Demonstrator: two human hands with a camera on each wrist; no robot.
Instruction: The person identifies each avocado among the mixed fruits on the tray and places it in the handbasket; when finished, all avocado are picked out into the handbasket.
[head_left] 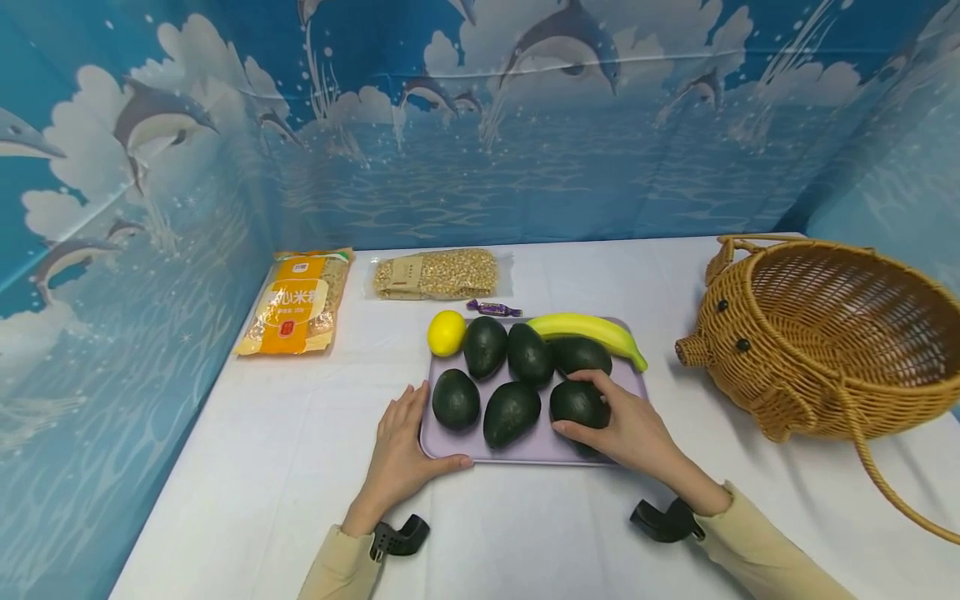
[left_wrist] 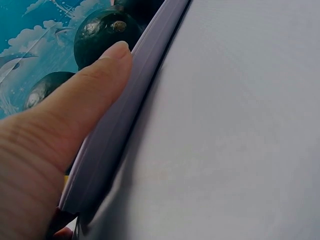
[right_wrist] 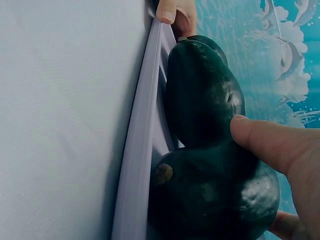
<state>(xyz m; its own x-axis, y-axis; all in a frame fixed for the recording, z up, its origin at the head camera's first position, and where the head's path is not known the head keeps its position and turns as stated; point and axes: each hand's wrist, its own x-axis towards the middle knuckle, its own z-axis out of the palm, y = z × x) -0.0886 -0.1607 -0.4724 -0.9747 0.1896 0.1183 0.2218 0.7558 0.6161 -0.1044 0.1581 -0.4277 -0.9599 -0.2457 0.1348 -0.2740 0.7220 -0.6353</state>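
Several dark green avocados lie on a pale purple tray (head_left: 480,455). My right hand (head_left: 637,429) grips the avocado (head_left: 576,403) at the tray's front right, thumb on its near side and fingers on its far side. In the right wrist view, the thumb (right_wrist: 270,137) lies against the dark avocado skin. My left hand (head_left: 405,454) rests at the tray's front left corner, fingers straight along the left edge, thumb along the front rim. A yellow banana (head_left: 588,329) lies across the back right edge, and a lemon (head_left: 447,333) sits at the back left corner.
A purple-wrapped candy (head_left: 493,308) lies behind the tray. Further back is a clear bag of pale grains (head_left: 457,275), with an orange food packet (head_left: 296,304) to its left. A pig-shaped wicker basket (head_left: 787,350) stands on the right. Dolphin-print curtains surround the white-covered table.
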